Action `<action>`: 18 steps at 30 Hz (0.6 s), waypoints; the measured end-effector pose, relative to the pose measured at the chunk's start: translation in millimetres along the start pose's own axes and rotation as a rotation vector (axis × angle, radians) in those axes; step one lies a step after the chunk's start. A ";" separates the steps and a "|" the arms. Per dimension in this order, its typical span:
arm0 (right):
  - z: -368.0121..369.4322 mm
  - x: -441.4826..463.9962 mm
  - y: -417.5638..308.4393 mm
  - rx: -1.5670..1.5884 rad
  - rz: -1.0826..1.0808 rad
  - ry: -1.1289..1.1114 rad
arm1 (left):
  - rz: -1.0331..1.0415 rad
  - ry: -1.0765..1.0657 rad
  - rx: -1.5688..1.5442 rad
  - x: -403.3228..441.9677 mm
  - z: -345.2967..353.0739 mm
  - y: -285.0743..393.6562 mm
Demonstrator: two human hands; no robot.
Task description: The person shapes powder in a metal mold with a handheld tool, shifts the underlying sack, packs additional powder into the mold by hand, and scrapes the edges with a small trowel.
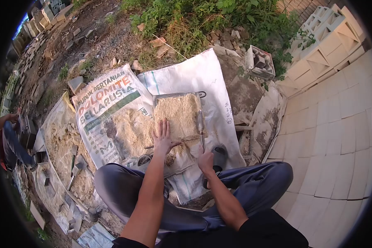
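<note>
A square mold filled with pale, crumbly material lies on white sacks in front of me. My left hand rests with spread fingers on the near left part of the material. On the right, my right hand is closed around the handle of a trowel, whose blade lies along the mold's right edge. More loose pale material is spread on the printed sack left of the mold. A thin dark rod shows by my left wrist.
Pale blocks are stacked along the right side. A box with rubble stands at the back right. Hand tools lie on a sheet at the left. Another person's leg shows at the far left. Plants grow behind.
</note>
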State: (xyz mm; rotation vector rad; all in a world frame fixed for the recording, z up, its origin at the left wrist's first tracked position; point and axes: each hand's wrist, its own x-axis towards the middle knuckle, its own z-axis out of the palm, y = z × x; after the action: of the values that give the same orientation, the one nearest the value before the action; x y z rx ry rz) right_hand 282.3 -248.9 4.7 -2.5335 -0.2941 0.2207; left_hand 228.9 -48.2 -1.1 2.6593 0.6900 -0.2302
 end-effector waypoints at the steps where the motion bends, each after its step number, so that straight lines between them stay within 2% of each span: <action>1: -9.4 3.6 -3.6 0.042 -0.041 0.032 | 0.000 -0.015 -0.002 -2.6 3.3 1.0; 5: -30.9 20.0 -24.3 0.162 -0.092 0.125 | 0.019 0.031 -0.007 1.0 3.4 -4.4; 6: -30.2 15.6 -27.9 0.089 0.000 0.107 | 0.023 0.047 -0.017 -0.1 4.7 -1.8; 7: -19.5 11.3 -14.5 0.087 0.003 0.111 | 0.028 0.046 -0.018 -1.0 5.4 -0.2; 9: -2.4 2.6 5.0 -0.110 0.062 -0.093 | 0.026 0.040 0.000 -1.1 0.4 0.5; 10: -1.5 2.9 5.6 -0.097 0.095 -0.116 | 0.017 0.021 -0.011 0.0 1.2 -0.3; 14: -22.8 10.2 -6.2 0.025 0.013 -0.060 | 0.011 0.021 -0.014 0.9 3.8 -0.8; 16: -33.1 18.4 -26.0 0.136 -0.045 0.041 | 0.023 0.056 -0.017 0.4 6.8 -1.1; 18: -37.4 22.3 -42.9 0.164 -0.029 0.065 | 0.034 0.082 -0.014 -2.8 11.4 -5.4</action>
State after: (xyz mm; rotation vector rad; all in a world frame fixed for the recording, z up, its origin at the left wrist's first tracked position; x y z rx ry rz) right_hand 305.1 -228.0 57.4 -2.3673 -0.2749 0.1448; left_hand 223.2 -49.7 -12.5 2.6775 0.6693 -0.1073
